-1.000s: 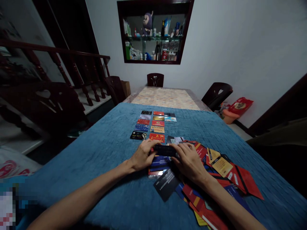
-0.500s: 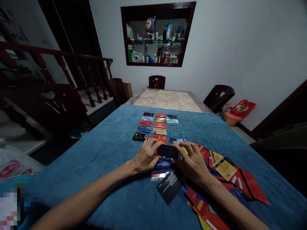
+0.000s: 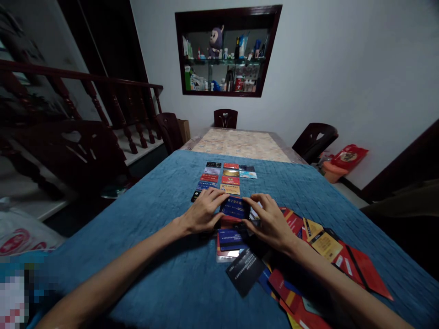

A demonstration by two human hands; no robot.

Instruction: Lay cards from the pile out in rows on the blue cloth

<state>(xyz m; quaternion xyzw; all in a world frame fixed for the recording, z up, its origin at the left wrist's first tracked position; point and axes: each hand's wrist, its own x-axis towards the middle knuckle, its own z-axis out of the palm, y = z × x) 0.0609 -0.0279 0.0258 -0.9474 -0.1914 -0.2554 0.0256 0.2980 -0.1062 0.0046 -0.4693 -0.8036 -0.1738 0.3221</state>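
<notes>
Between my two hands is a dark blue card [image 3: 235, 208] with pale lettering, tilted so its face shows. My left hand [image 3: 203, 211] pinches its left end between thumb and fingers. The thumb and fingertips of my right hand [image 3: 270, 224] grip the opposite end. Beyond them, cards lie in columns, among them a tan card [image 3: 230, 189] and a red card [image 3: 230, 180]. Just below the held card is a blue card [image 3: 232, 240] lying over others. A dark grey card [image 3: 245, 271] lies slantwise nearer to me. My hands partly cover the closest cards of the columns.
A loose heap of cards, with a yellow card [image 3: 327, 247] and a red card [image 3: 372, 273], spreads beneath and beside my right forearm. A blue cloth [image 3: 147, 205] covers the near part of the table. Chairs [image 3: 225, 119] stand around it, and a white bag [image 3: 24, 233] is at the left.
The held card has tipped from a dark, edge-on slant to show its lettered blue face. Both hands moved slightly away from me, still gripping it. The view shifted a little.
</notes>
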